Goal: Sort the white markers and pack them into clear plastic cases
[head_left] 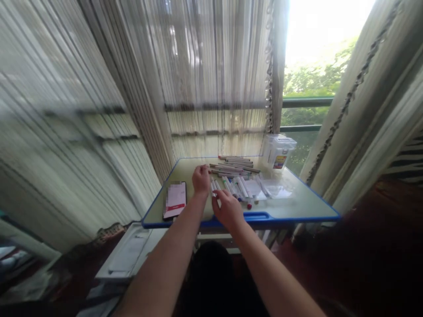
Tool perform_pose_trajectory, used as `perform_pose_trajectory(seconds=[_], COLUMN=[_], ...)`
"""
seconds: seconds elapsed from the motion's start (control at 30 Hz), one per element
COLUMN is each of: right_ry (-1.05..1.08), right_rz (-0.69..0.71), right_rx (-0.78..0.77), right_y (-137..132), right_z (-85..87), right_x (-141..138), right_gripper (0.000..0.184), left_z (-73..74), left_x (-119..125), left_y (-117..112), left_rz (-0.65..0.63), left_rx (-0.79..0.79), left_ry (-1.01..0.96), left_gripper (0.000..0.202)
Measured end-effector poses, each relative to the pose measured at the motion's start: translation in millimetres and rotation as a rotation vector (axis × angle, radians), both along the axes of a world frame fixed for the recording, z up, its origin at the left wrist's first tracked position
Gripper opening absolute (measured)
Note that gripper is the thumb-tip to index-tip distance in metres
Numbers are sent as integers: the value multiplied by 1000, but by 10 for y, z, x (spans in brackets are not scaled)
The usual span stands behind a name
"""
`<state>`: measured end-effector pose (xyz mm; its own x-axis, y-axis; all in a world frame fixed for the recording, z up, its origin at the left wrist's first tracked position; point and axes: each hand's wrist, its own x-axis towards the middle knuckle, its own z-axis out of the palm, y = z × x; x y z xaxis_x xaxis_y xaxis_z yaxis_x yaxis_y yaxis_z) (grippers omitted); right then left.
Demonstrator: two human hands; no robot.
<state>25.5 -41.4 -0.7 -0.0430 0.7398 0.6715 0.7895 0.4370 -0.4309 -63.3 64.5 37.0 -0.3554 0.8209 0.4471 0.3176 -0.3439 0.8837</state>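
My left hand (201, 179) rests on the small table (297, 203), fingers curled around the end of a white marker (213, 186). Just below it, my right hand (227, 208) pinches the other end of what looks like the same marker. Close to the right of both hands lies a group of white markers (235, 186) side by side. Further back a second row of markers (235, 165) lies across the table. A loose red cap (249, 205) sits by the front edge.
A phone (175, 200) with a lit screen lies at the table's left. A clear plastic tub (278, 152) stands at the back right, with a clear plastic sheet (276, 189) before it. Curtains hang behind and to both sides; a white tray (127, 255) sits lower left.
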Motion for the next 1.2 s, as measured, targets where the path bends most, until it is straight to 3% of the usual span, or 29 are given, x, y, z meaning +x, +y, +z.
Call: perform_pose_trajectory(seconds=[0.1,0.17,0.33,0.67,1.0,1.2], right_ry=[-15,-56,-167,-151,30,124], right_rz=[-46,-88,-143,-169,-150,-125], right_rx=[-72,-146,-243,-269,-188,-191], right_y=[20,24,8,53,118,124], right_z=[-91,-101,-66,-95,-150,-131], right_x=[-1,11,-18,-18,33,89], right_gripper=[22,21,21,23,24,26], left_z=[-224,-296,-325,-347,-490,-411], left_x=[-104,-130,-134,-181,-180,-150], left_y=[-138,-212,-269,-218,-52,-107], left_rz=[57,56,26,44,-76,-39], left_rx=[-103,-169,-259,-258,-210,-240], left_ry=[54,135,265,184,-171,-459], left_gripper=[26,26,25,17,12,37])
